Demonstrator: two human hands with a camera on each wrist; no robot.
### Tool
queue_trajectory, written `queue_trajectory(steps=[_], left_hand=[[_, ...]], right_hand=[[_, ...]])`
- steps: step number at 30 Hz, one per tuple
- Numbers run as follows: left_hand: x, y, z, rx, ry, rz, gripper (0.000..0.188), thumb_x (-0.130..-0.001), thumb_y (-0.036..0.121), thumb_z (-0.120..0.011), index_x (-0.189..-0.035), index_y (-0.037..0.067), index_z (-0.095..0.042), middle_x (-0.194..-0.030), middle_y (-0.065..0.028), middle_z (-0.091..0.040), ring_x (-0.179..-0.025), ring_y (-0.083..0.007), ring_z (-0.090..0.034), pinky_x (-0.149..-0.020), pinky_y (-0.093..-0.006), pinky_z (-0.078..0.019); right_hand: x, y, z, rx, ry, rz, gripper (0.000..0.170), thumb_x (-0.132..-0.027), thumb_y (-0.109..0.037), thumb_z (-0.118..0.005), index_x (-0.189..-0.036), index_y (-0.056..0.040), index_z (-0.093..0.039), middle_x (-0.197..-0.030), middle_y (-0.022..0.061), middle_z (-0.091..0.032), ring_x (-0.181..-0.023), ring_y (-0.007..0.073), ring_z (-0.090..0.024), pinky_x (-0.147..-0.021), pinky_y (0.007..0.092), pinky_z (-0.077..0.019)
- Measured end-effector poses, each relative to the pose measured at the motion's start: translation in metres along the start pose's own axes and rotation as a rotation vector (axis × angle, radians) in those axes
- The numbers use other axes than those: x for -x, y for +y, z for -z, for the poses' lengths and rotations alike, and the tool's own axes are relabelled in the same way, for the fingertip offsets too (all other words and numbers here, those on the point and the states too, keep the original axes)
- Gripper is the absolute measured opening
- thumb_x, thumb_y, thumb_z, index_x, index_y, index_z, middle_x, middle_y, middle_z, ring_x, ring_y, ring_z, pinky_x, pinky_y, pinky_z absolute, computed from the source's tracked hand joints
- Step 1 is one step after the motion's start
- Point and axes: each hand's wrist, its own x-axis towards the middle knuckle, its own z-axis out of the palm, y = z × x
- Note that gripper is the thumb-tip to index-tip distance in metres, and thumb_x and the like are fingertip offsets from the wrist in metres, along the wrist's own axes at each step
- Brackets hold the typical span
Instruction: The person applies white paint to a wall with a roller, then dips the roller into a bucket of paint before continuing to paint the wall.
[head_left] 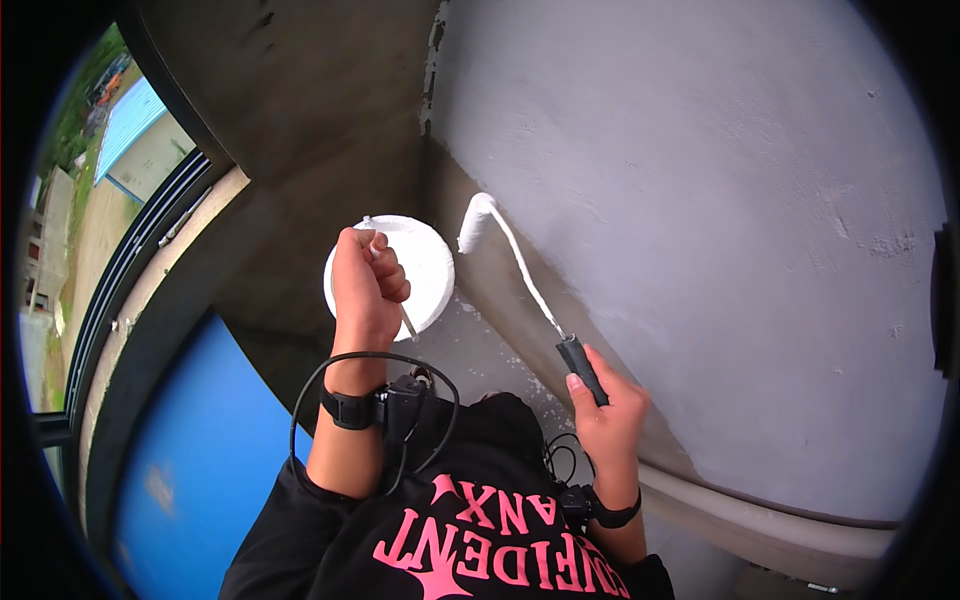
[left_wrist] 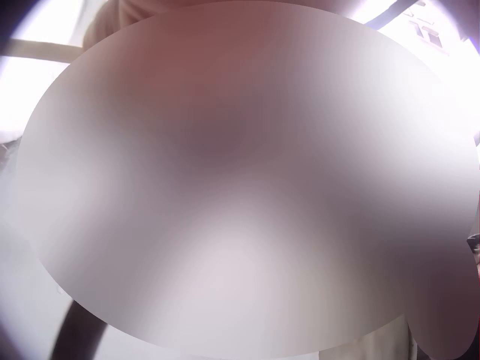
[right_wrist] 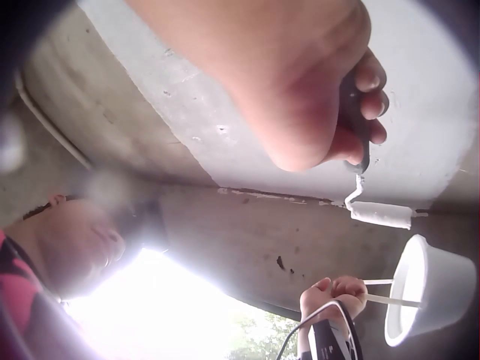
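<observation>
My left hand grips the bail of a white bucket, its fingers curled into a fist over the bucket's mouth. In the right wrist view two pale straps of the bail run from that fist to the bucket's rim. With my right hand I hold a paint roller by its black handle, the thumb lying along it. The roller's bent frame and its sleeve are coated white. The sleeve is just right of the bucket, near the wall. A large blur hides most of the left wrist view.
A grey wall fills the right side, with a bare brownish strip along its lower edge and corner. A pipe runs low along it. At left are a window and a blue panel. Cables loop at both wrists.
</observation>
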Motion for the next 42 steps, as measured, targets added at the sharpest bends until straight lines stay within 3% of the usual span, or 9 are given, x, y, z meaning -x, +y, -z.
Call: queue_trajectory(steps=[5, 7, 10, 20, 32, 34, 38, 40, 42], left_hand=[[0.005, 0.008, 0.008, -0.05, 0.01, -0.025, 0.017, -0.083, 0.026, -0.046, -0.07, 0.016, -0.044, -0.053, 0.0089, -0.024, -0.044, -0.0066, -0.018, -0.046, -0.0268, -0.016], [0.006, 0.009, 0.005, -0.059, 0.026, -0.035, 0.017, -0.083, 0.026, -0.047, -0.07, 0.016, -0.045, -0.053, 0.009, -0.024, -0.044, -0.0065, -0.018, -0.046, -0.0268, -0.0162], [0.009, 0.008, -0.001, -0.093, 0.042, -0.061, 0.018, -0.083, 0.027, -0.047, -0.069, 0.015, -0.047, -0.053, 0.0092, -0.024, -0.045, -0.0065, -0.019, -0.046, -0.0267, -0.0164], [0.023, 0.008, -0.006, -0.103, 0.048, -0.11, 0.021, -0.083, 0.03, -0.047, -0.069, 0.014, -0.049, -0.053, 0.0092, -0.024, -0.045, -0.0067, -0.019, -0.046, -0.0265, -0.0165], [0.033, 0.013, -0.021, -0.132, 0.077, -0.09, 0.021, -0.083, 0.031, -0.046, -0.068, 0.015, -0.047, -0.052, 0.0092, -0.024, -0.044, -0.0067, -0.018, -0.045, -0.0266, -0.0165], [0.032, 0.012, -0.023, -0.131, 0.088, -0.079, 0.021, -0.083, 0.031, -0.046, -0.068, 0.015, -0.047, -0.051, 0.0092, -0.024, -0.044, -0.0067, -0.018, -0.045, -0.0265, -0.0165], [0.032, 0.009, -0.023, -0.098, 0.088, -0.087, 0.019, -0.081, 0.029, -0.05, -0.069, 0.016, -0.045, -0.051, 0.0101, -0.024, -0.043, -0.0055, -0.016, -0.045, -0.0259, -0.0147], [0.03, 0.009, -0.021, -0.088, 0.08, -0.085, 0.019, -0.081, 0.029, -0.05, -0.069, 0.016, -0.045, -0.051, 0.0101, -0.024, -0.043, -0.0055, -0.016, -0.045, -0.0257, -0.0146], [0.029, 0.01, -0.018, -0.128, 0.037, -0.072, 0.022, -0.084, 0.031, -0.046, -0.068, 0.016, -0.047, -0.051, 0.0093, -0.025, -0.044, -0.0064, -0.019, -0.045, -0.0261, -0.0167]], right_hand=[[-0.01, -0.008, -0.001, -0.169, 0.008, -0.01, 0.032, -0.08, -0.005, -0.072, -0.11, 0.0047, -0.067, -0.078, 0.0182, -0.07, -0.062, 0.0206, -0.067, -0.058, 0.0276, -0.0501], [-0.027, -0.013, 0.002, -0.155, -0.118, -0.072, 0.031, -0.08, -0.005, -0.072, -0.11, 0.0042, -0.067, -0.079, 0.0181, -0.07, -0.061, 0.0216, -0.067, -0.057, 0.028, -0.0495], [-0.044, 0.003, -0.002, -0.149, -0.139, 0.076, 0.031, -0.08, -0.006, -0.072, -0.109, 0.0036, -0.068, -0.078, 0.0179, -0.069, -0.06, 0.0226, -0.066, -0.055, 0.0291, -0.0486], [-0.073, 0.031, -0.01, -0.21, -0.25, 0.191, 0.032, -0.079, -0.008, -0.072, -0.109, 0.0026, -0.068, -0.079, 0.0172, -0.069, -0.06, 0.0257, -0.066, -0.055, 0.0309, -0.049], [-0.073, 0.042, 0.005, -0.161, -0.19, 0.231, 0.032, -0.079, -0.008, -0.072, -0.109, 0.0022, -0.068, -0.085, 0.0182, -0.07, -0.066, 0.0292, -0.068, -0.058, 0.0324, -0.0513], [-0.072, 0.041, 0.006, -0.159, -0.147, 0.247, 0.032, -0.077, -0.004, -0.072, -0.108, 0.0041, -0.068, -0.078, 0.02, -0.069, -0.06, 0.0231, -0.066, -0.057, 0.0294, -0.0485], [-0.072, 0.046, 0.007, -0.142, -0.08, 0.276, 0.032, -0.078, -0.004, -0.072, -0.108, 0.0045, -0.068, -0.078, 0.0202, -0.069, -0.059, 0.0229, -0.065, -0.057, 0.029, -0.0487], [-0.072, 0.046, 0.009, -0.09, -0.105, 0.191, 0.032, -0.079, -0.008, -0.072, -0.11, 0.0019, -0.067, -0.081, 0.0172, -0.07, -0.061, 0.0268, -0.066, -0.055, 0.0313, -0.0498], [-0.073, 0.043, 0.008, -0.143, -0.085, 0.182, 0.032, -0.079, -0.007, -0.072, -0.11, 0.0021, -0.068, -0.079, 0.0169, -0.069, -0.06, 0.0255, -0.065, -0.055, 0.0308, -0.0493]])
